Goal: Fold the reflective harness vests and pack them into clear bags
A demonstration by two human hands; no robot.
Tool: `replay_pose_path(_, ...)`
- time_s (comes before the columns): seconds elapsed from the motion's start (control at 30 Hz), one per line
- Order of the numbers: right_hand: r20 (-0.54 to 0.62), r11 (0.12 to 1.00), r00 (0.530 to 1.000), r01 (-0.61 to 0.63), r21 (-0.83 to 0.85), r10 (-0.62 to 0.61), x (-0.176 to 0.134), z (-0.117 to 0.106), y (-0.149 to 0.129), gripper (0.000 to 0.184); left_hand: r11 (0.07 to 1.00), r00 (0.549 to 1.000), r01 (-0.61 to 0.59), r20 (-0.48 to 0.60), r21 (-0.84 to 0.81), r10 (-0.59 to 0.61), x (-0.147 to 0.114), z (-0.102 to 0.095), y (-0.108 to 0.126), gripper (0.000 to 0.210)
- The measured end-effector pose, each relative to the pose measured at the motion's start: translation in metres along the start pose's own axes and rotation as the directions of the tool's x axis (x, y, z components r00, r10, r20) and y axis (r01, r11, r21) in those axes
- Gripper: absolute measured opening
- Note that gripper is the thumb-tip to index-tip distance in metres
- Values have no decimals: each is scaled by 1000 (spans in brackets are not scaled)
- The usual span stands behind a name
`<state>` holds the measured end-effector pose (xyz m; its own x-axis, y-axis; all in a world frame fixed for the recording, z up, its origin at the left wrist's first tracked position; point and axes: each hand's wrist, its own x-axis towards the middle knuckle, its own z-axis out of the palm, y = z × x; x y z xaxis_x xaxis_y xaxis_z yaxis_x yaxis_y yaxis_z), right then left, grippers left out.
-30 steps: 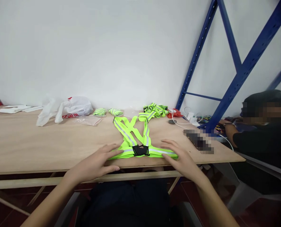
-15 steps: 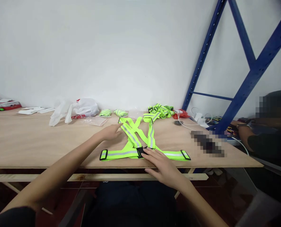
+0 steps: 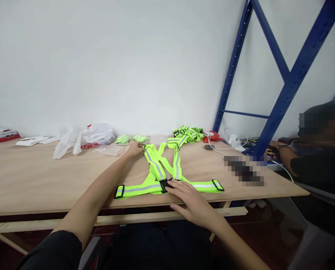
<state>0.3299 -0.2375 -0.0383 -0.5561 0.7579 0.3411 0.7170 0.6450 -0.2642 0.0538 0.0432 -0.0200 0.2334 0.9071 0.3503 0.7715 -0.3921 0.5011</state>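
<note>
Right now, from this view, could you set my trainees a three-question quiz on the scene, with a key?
1. True or false: the right hand partly covers the black buckle.
2. The left hand is nearest to: A) the white plastic bag; B) the yellow-green harness; C) the red box.
3. Fill in: the blue metal frame stands toward the ___ side of the picture.

Key: 1. True. 2. B. 3. Right.
</note>
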Motion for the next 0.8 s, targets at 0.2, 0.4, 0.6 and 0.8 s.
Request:
replay_pose_path(0.2, -46, 1000, 999, 6, 23, -5, 0, -1, -1, 44, 964, 991, -115, -38, 239, 128, 22, -20, 21, 23)
replay_pose_path(0.4, -74, 999, 997, 9, 39, -6, 0, -2, -2, 40, 905, 969, -203, -54, 373, 240, 52, -34, 58, 33)
replay_pose_path(0.6, -65, 1000, 998, 2, 31, 0, 0, 1, 0, 42, 882, 979, -179, -8, 436, 202, 58, 7, 67, 30)
replay_pose_path(0.8, -84, 999, 996, 8, 51, -4, -1, 2, 1, 42, 883, 978, -207, 106, 422, 179, 35, 45, 47, 23)
